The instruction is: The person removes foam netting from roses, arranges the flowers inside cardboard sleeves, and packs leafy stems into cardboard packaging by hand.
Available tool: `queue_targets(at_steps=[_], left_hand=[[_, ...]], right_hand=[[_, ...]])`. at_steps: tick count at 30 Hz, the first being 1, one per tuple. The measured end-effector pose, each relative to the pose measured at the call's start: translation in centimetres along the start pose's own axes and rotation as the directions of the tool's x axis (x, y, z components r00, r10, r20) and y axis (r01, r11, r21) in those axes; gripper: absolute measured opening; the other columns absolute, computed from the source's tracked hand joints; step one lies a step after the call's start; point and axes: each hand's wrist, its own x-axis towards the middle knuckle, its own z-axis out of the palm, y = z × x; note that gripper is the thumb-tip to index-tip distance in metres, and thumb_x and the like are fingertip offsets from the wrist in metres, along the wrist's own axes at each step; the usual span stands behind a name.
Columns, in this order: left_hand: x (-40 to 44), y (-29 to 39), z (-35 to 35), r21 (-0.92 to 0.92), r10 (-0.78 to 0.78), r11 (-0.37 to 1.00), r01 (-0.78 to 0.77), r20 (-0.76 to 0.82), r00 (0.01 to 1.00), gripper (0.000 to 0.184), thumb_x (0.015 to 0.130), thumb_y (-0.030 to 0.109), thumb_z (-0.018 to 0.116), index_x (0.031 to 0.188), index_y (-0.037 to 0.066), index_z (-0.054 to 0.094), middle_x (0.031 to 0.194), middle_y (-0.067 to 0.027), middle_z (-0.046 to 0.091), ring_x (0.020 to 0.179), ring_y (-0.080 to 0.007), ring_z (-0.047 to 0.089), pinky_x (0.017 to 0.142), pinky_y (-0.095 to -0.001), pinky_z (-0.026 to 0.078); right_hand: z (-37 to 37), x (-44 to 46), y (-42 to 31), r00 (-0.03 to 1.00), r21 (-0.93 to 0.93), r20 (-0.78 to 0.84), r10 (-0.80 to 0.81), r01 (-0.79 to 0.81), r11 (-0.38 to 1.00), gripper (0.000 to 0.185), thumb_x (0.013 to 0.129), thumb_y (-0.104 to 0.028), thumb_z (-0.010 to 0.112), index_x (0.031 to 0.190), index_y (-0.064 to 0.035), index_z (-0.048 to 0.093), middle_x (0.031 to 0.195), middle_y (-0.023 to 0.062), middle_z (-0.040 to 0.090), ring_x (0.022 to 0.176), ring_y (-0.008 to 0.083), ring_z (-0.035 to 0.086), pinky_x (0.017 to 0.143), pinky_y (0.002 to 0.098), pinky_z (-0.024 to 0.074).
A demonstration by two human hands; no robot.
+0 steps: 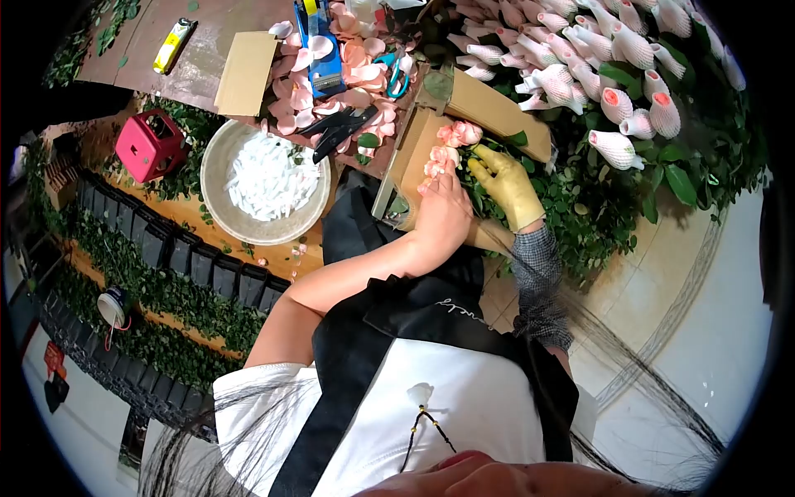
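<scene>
My bare left hand (pixel 443 207) comes in from the left, its fingers curled over a pink rose (pixel 436 164) in a row of roses. My right hand (pixel 511 189), in a yellow glove, is just right of the row. Its fingers are bent a little and apart, near a rose head (pixel 460 133) and green leaves; I see nothing held in them. The roses lie along an open cardboard box (pixel 420 137), which has a raised flap (pixel 501 120). My left fingertips are partly hidden among the petals.
Net-wrapped roses (pixel 580 66) fill the upper right. On the table (pixel 217 54) lie loose petals, black pliers-like tool (pixel 341 131), teal scissors (pixel 401 76), a blue tape dispenser (pixel 323 50) and a yellow box cutter (pixel 173 47). A bowl of white pieces (pixel 209 199) and pink stool (pixel 149 147) stand left.
</scene>
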Motion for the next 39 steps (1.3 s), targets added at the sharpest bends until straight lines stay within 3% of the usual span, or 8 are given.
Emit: queue_targets(at_steps=[4,7,11,15,19,28,34,39], left_hand=[[0.4,-1.7,-0.9,-0.132,0.026,0.991,-0.018,0.059,0.998,0.029,0.084,0.025,0.068,0.09,-0.003,0.065,0.128,-0.0257,0.059,0.103,-0.0337,0.063,0.08,-0.0408,0.057],[2.7,-5.8,-3.9,-0.563,-0.063,0.765,0.312,0.417,0.907,0.025,0.082,0.024,0.071,0.097,0.004,0.067,0.123,-0.0223,0.061,0.098,-0.0363,0.064,0.078,-0.0415,0.056],[4.6,-8.8,-2.4,-0.528,-0.303,0.83,0.182,-0.151,0.941,0.042,0.078,0.03,0.079,0.108,0.004,0.067,0.115,-0.0225,0.058,0.109,-0.0408,0.053,0.095,-0.0457,0.046],[5.8,-7.9,3.8,-0.67,-0.347,0.696,0.258,0.001,0.938,0.054,0.07,0.031,0.084,0.112,0.004,0.066,0.13,-0.0289,0.047,0.122,-0.0457,0.046,0.103,-0.0488,0.042],[5.6,-7.5,4.3,-0.691,-0.373,0.683,0.237,-0.051,0.926,0.05,0.072,0.029,0.082,0.114,0.009,0.067,0.136,-0.0292,0.044,0.123,-0.0466,0.045,0.103,-0.0503,0.041],[5.1,-7.9,4.0,-0.656,-0.339,0.722,0.222,-0.056,0.939,0.045,0.072,0.028,0.08,0.11,0.008,0.068,0.14,-0.0309,0.044,0.129,-0.0478,0.043,0.105,-0.0513,0.041],[5.0,-7.9,4.1,-0.689,-0.342,0.685,0.238,-0.016,0.939,0.046,0.073,0.029,0.08,0.11,0.005,0.069,0.143,-0.0319,0.042,0.131,-0.0479,0.043,0.107,-0.0505,0.04],[5.0,-8.0,4.0,-0.684,-0.343,0.681,0.261,0.017,0.939,0.054,0.075,0.028,0.079,0.119,0.002,0.065,0.143,-0.0326,0.042,0.131,-0.0475,0.044,0.108,-0.0477,0.04]], right_hand=[[0.3,0.2,-1.3,0.993,-0.012,0.019,0.113,-0.113,0.994,0.03,0.09,-0.024,0.068,0.114,-0.006,0.064,0.093,0.0186,0.07,0.084,0.0356,0.067,0.074,0.0435,0.0537],[0.9,-0.3,-0.7,0.997,0.022,-0.064,0.037,-0.036,0.999,0.031,0.088,-0.02,0.07,0.114,-0.0061,0.063,0.09,0.0177,0.069,0.082,0.0352,0.067,0.072,0.0438,0.0533],[0.8,-0.5,-1.2,0.997,-0.043,0.004,0.079,-0.079,0.996,0.035,0.092,-0.017,0.067,0.124,-0.0047,0.062,0.096,0.0162,0.07,0.081,0.0262,0.068,0.073,0.0364,0.0539],[0.6,-1.8,-2.3,0.997,-0.14,0.014,0.082,-0.079,0.987,0.035,0.093,-0.017,0.067,0.126,-0.006,0.062,0.096,0.0146,0.071,0.084,0.0235,0.068,0.075,0.0355,0.054],[-0.4,-3.5,-3.6,0.913,0.277,-0.358,0.197,-0.098,0.956,0.037,0.091,-0.009,0.067,0.128,-0.0086,0.064,0.11,0.015,0.071,0.095,0.0223,0.069,0.085,0.0335,0.0541],[2.4,0.5,2.7,0.993,0.723,-0.099,0.057,0.033,0.69,0.045,0.094,-0.003,0.062,0.138,-0.0005,0.052,0.132,0.0102,0.061,0.121,0.0193,0.057,0.104,0.0323,0.0449],[1.3,0.3,-0.4,0.974,0.146,-0.185,-0.13,0.158,0.977,0.047,0.091,-0.009,0.063,0.138,-0.0096,0.055,0.129,0.0127,0.064,0.115,0.0284,0.063,0.098,0.0365,0.0495],[2.7,1.3,-2.9,0.956,-0.583,-0.196,-0.22,0.067,0.809,0.034,0.083,-0.015,0.063,0.117,-0.0119,0.061,0.093,0.0076,0.068,0.081,0.0251,0.068,0.073,0.0393,0.0531]])
